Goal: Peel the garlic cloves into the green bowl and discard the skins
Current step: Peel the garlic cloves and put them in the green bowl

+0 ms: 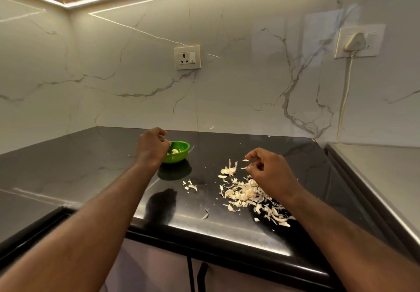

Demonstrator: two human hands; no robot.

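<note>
Your left hand [151, 147] is curled over the green bowl [179, 155] on the counter [227, 150], can't tell if it grips anything. Right hand [270, 171] pinches a skin scrap [245, 160]; flick carelessly and flakes could land among the peeled cloves [174, 151].

Arms outstretched; left grip [152, 147] curled; right grip [269, 172] loosely curled.

The left hand [151, 148] and the right hand [270, 171] are bare. Behind the grip of each, the wrist is bare as well. The left forearm [95, 219] and the right forearm [341, 230] are uncovered as far as the view shows.
</note>
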